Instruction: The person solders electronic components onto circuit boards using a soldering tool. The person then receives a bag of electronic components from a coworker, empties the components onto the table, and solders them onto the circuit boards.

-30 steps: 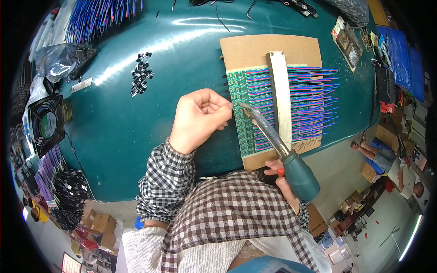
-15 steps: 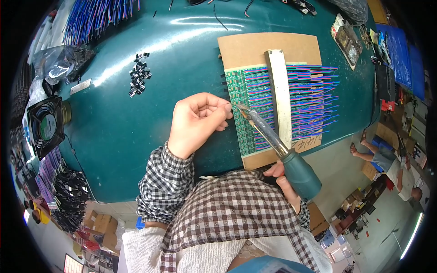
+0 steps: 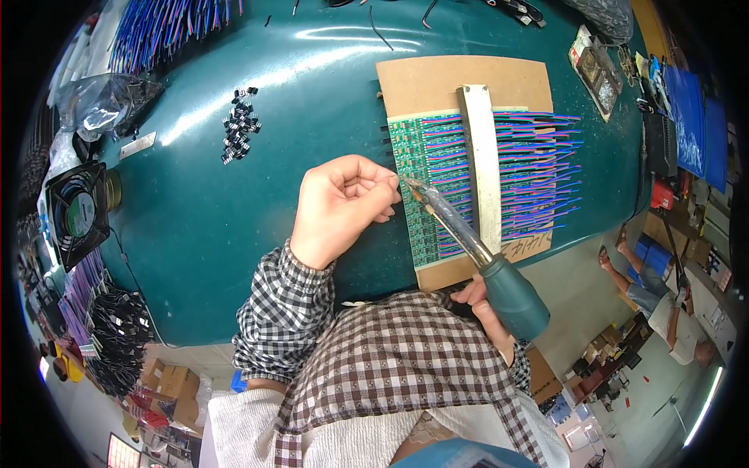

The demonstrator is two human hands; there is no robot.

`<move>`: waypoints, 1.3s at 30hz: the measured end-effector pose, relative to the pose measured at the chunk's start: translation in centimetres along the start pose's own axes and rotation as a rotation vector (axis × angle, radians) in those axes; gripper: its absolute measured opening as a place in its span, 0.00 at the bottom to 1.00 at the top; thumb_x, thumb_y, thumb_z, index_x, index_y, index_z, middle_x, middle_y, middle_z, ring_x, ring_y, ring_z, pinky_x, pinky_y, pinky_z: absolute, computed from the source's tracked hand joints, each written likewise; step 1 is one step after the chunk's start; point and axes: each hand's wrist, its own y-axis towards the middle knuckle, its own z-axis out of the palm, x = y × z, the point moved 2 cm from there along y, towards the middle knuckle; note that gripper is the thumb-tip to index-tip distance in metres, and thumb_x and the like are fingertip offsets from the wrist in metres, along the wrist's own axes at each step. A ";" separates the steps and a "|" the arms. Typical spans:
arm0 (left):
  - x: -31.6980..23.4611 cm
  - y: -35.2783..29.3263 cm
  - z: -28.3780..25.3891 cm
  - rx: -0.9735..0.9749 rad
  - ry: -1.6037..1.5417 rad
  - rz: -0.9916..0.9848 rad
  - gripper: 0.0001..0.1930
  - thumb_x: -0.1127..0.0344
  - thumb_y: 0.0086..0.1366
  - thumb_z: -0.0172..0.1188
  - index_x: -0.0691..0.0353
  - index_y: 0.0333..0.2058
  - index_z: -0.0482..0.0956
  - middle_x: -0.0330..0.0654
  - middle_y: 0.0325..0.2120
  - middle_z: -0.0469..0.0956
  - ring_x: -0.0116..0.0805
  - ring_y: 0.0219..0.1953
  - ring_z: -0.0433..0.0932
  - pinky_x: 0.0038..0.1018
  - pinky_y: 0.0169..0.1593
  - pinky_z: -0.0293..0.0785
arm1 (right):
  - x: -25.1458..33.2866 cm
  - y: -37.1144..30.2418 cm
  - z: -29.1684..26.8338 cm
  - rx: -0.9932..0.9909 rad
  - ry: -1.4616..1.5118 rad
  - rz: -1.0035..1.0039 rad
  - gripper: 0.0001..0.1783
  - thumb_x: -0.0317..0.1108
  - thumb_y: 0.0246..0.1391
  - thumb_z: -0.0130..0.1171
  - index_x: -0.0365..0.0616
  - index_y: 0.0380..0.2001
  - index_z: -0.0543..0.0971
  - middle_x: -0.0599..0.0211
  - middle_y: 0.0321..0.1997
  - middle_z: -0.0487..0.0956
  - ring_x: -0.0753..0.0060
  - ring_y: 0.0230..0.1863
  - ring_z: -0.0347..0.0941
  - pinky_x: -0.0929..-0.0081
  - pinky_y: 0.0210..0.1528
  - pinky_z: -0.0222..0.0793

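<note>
My right hand [image 3: 485,303] grips a soldering iron [image 3: 511,292] by its thick dark green handle. The iron slants up and left, its tip over the left edge of a green circuit board panel [image 3: 413,226]. Just left of that tip, my left hand [image 3: 335,203] pinches with thumb and forefinger at the panel's edge; what it holds is too small to make out. Rows of blue, red and black wires [image 3: 538,175] run rightward from the panel. A pale metal bar [image 3: 485,168] lies across them. Beneath everything is a brown cardboard sheet [image 3: 460,78].
Small black parts [image 3: 240,129] lie heaped on the green tabletop [image 3: 195,226] to the left. A black fan [image 3: 76,214] stands at the left edge. Wire bundles [image 3: 168,31] fill the far left, and a stained metal tray [image 3: 597,74] sits far right. Another person [image 3: 671,312] is beyond the table.
Both hands and the soldering iron stay almost in place, with only a slight shift of the whole view. The person in the background has moved.
</note>
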 end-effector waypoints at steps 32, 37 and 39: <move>-0.1 0.0 -0.3 0.011 0.049 -0.023 0.06 0.71 0.56 0.55 0.68 0.29 0.74 0.39 0.22 0.76 0.20 0.21 0.73 0.15 0.26 0.71 | 0.2 -0.3 -0.1 0.010 0.141 -0.035 0.18 0.30 0.44 0.58 0.32 0.37 0.66 0.62 0.27 0.71 0.66 0.33 0.71 0.65 0.40 0.71; -0.3 -0.1 -0.6 0.082 0.015 -0.034 0.08 0.70 0.57 0.55 0.69 0.34 0.74 0.40 0.26 0.76 0.21 0.25 0.74 0.16 0.29 0.72 | 0.9 -0.1 -0.3 -0.083 0.252 -0.054 0.21 0.40 0.47 0.55 0.34 0.36 0.66 0.64 0.25 0.67 0.68 0.29 0.68 0.65 0.34 0.72; -0.6 -0.4 -0.5 0.059 0.020 -0.041 0.08 0.70 0.58 0.54 0.69 0.34 0.74 0.41 0.27 0.76 0.22 0.25 0.74 0.16 0.30 0.73 | 0.7 0.0 -0.7 -0.100 0.333 -0.043 0.22 0.41 0.47 0.55 0.34 0.38 0.65 0.65 0.25 0.67 0.68 0.28 0.68 0.65 0.33 0.72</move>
